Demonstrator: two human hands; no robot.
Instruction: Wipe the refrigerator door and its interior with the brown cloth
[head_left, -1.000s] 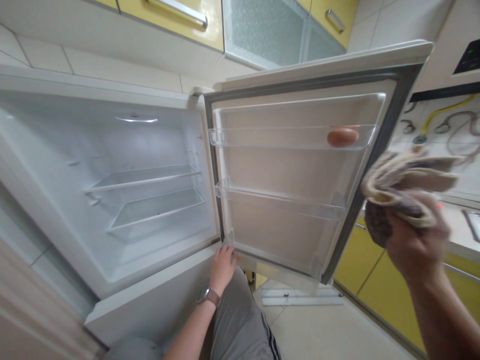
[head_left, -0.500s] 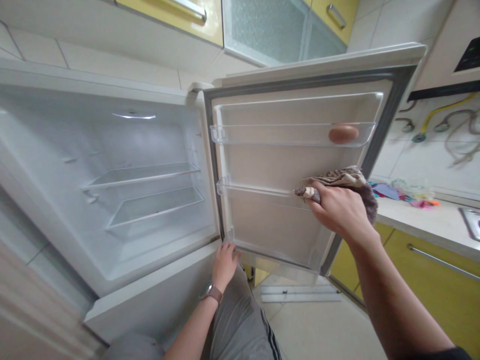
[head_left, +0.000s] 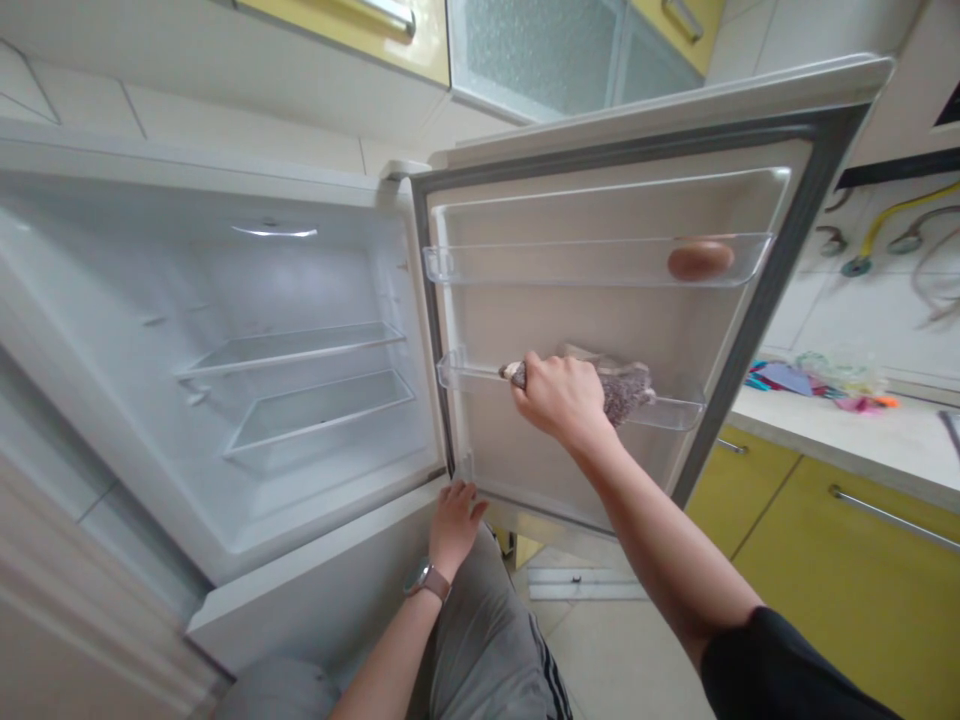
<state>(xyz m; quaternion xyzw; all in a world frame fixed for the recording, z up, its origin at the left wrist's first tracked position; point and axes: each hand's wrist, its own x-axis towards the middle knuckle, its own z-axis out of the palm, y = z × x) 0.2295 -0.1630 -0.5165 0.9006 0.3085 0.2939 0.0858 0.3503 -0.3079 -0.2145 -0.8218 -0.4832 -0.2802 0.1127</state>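
Observation:
My right hand is closed on a brown-grey cloth at the middle door shelf of an open fridge. Part of the cloth hangs over that shelf's clear front, and a small end pokes out past my thumb. Low by the hinge side, my left hand lies with fingers extended at the bottom corner of the fridge door. A brown egg rests in the upper clear door shelf, towards its right end.
To the left is the lit fridge interior with two glass shelves. A counter on the right carries colourful bits and clear plastic. Yellow cabinets stand beneath it. A white strip-like panel lies on the floor.
My right hand has moved left along the middle door shelf with the cloth, baring the shelf's right end. My left hand stays at the door's lower corner. The view has shifted slightly.

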